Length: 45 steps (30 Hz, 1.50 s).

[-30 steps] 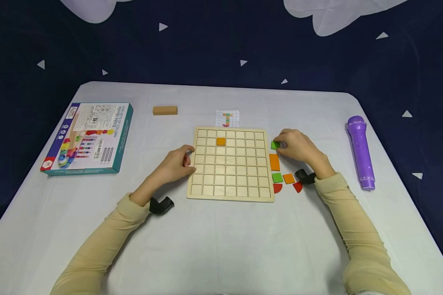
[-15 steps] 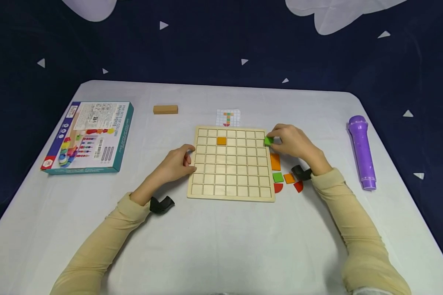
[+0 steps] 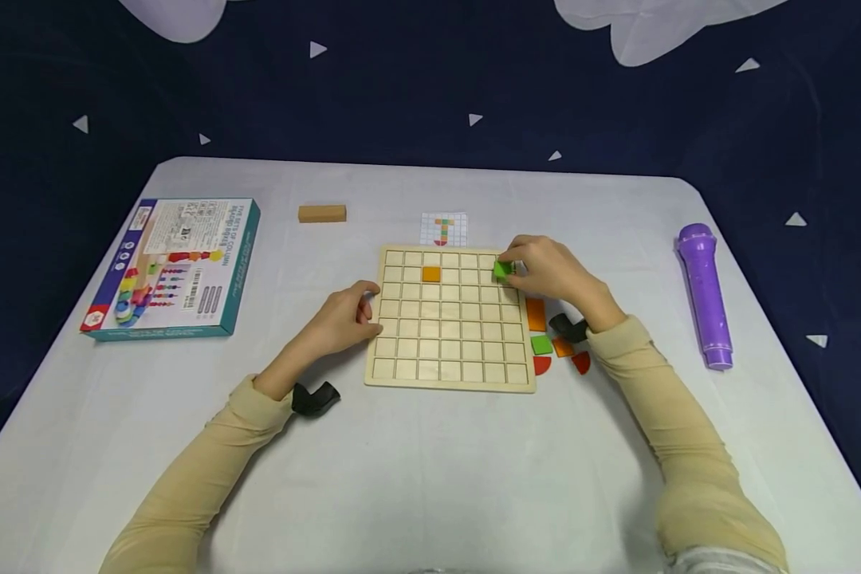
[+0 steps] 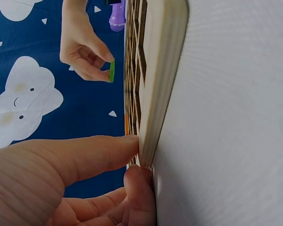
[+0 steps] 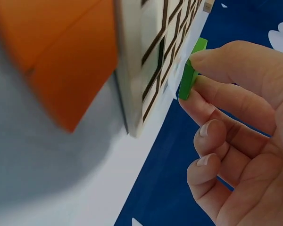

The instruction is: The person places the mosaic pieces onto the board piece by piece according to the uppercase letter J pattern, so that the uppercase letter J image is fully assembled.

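Observation:
The wooden grid board [image 3: 441, 328] lies flat on the white table, with one orange square tile [image 3: 431, 274] in its upper part. At the board's left edge is my left hand [image 3: 340, 320]; in the left wrist view its thumb [image 4: 101, 155] and a bent finger hold the rim. My right hand [image 3: 548, 271] pinches a green square tile [image 3: 502, 269] between thumb and fingers. In the right wrist view that tile is tilted and clear of the board's surface. Beside the board's right edge lie orange pieces [image 3: 536, 314], another green square [image 3: 541, 344] and red curved pieces [image 3: 542, 365].
Behind the board lies a small pattern card [image 3: 444, 229] with a coloured shape. A wooden block [image 3: 322, 214] is at the back left, near a flat toy box [image 3: 172, 267]. A purple flashlight-shaped tube [image 3: 705, 295] lies at the right. Dark straps are on both wrists.
My right hand has carried the green tile leftward from beside the board to above its upper right squares. The left hand has stayed at the board's edge.

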### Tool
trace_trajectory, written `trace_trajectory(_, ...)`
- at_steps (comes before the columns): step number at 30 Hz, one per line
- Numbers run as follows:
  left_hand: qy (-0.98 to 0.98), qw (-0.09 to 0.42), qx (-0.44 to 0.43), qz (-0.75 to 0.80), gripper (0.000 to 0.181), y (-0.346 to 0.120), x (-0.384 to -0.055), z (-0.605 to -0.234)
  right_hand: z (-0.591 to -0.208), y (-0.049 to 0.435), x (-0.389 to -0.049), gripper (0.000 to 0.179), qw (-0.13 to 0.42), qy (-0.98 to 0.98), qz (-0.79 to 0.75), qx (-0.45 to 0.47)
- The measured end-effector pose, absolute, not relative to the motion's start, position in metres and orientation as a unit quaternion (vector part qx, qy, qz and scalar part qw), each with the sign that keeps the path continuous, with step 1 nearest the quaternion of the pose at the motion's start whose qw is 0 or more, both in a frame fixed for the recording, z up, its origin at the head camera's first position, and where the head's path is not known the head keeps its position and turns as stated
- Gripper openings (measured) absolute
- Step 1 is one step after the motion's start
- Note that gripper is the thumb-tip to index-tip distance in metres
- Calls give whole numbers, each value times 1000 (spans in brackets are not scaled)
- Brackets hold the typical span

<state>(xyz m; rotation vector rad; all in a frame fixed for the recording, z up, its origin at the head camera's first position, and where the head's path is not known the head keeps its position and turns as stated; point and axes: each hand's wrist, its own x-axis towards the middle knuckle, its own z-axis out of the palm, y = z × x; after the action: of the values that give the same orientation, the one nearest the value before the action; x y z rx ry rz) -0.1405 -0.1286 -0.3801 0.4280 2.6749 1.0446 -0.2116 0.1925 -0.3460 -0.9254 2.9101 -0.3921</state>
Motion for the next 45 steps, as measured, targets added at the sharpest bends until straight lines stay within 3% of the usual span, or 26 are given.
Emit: trace_trajectory(45, 910, 124, 150, 366, 59, -129, -140, -382, -353, 135, -221, 20, 61, 915, -119, -381)
